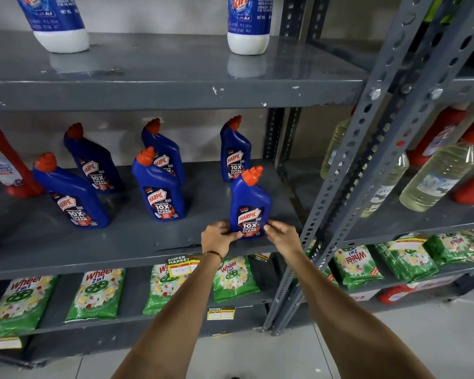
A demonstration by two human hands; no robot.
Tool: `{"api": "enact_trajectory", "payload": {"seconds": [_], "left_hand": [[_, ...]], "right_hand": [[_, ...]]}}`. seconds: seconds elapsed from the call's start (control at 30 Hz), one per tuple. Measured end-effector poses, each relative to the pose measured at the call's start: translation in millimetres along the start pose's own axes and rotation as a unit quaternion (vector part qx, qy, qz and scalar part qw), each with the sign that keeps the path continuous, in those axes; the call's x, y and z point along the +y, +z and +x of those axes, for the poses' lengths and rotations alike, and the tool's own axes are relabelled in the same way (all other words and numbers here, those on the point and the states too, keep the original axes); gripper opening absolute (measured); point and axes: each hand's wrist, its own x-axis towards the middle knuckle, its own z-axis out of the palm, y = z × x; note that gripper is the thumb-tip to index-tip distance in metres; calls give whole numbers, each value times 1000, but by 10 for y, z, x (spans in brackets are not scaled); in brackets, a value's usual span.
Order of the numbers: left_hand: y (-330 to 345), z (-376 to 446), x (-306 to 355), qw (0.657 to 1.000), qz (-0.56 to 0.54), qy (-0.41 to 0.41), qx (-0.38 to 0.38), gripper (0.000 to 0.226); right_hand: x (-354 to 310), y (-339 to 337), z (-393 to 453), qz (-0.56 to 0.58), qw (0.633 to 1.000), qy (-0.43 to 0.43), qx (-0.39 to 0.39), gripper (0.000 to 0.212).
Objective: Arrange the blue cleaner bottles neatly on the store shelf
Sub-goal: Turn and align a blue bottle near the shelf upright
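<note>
Right now I have both hands at the base of one blue cleaner bottle (250,206), which stands upright near the front right corner of the middle shelf (137,242). My left hand (219,238) curls against its lower left side, thumb across the front; my right hand (281,235) pinches the lower right edge with the fingertips. I judge this to be the squaring-up step for this bottle: label forward, base set flat. Next I would let go and turn to the other blue bottles (159,187), which stand in loose front and back pairs and look uneven. The middle back bottle is half hidden by the one in front, and the lens bends the shelf, so true tilt is hard to read.
</note>
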Motion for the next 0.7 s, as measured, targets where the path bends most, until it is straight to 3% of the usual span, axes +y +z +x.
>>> {"api": "enact_trajectory", "payload": {"seconds": [0.47, 0.7], "left_hand": [[-65, 22, -79, 1000, 10, 2, -11, 54], [-424, 37, -226, 1000, 14, 10, 10, 52]], "right_hand": [[-11, 8, -49, -6, 1000, 5, -1, 36], [-26, 124, -136, 9, 998, 30, 59, 42]]}}
